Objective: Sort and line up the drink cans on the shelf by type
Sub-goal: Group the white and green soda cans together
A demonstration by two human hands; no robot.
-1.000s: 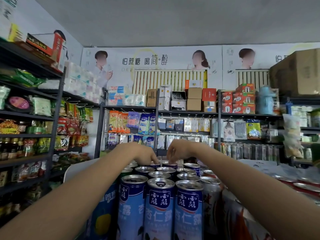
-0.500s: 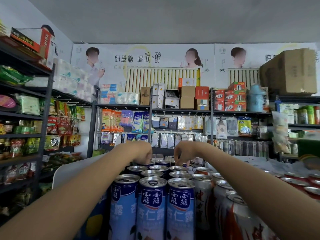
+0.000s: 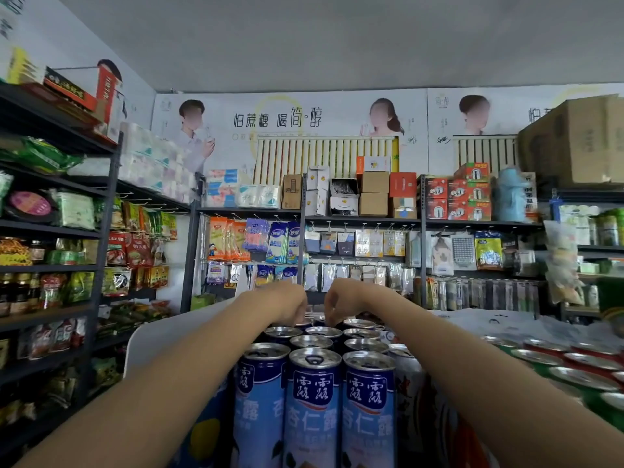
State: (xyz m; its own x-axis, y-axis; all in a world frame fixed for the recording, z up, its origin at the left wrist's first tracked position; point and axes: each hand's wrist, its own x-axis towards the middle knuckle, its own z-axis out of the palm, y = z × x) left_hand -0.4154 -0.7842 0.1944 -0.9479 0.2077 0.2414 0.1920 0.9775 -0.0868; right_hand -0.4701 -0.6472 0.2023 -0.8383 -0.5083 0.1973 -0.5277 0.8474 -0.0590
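Note:
Tall blue drink cans (image 3: 312,410) stand in three rows running away from me, silver tops up. My left hand (image 3: 283,305) reaches over the rows to their far end, its fingers curled down round the top of a far blue can (image 3: 301,323). My right hand (image 3: 341,304) is close beside it, fingers curled down and pinching the rim of another far blue can (image 3: 332,321). Both held cans are mostly hidden under the hands. Red-and-white cans (image 3: 407,373) stand against the right side of the blue rows, under my right forearm.
Red can tops (image 3: 574,361) and green can tops (image 3: 604,398) fill the surface to the right. A white panel (image 3: 162,342) stands left of the cans. Dark racks of snacks (image 3: 50,231) line the left, and stocked shelves (image 3: 361,219) cross the back wall.
Both hands stay at the far end of the blue rows and have drawn slightly closer together. The view has shifted a little.

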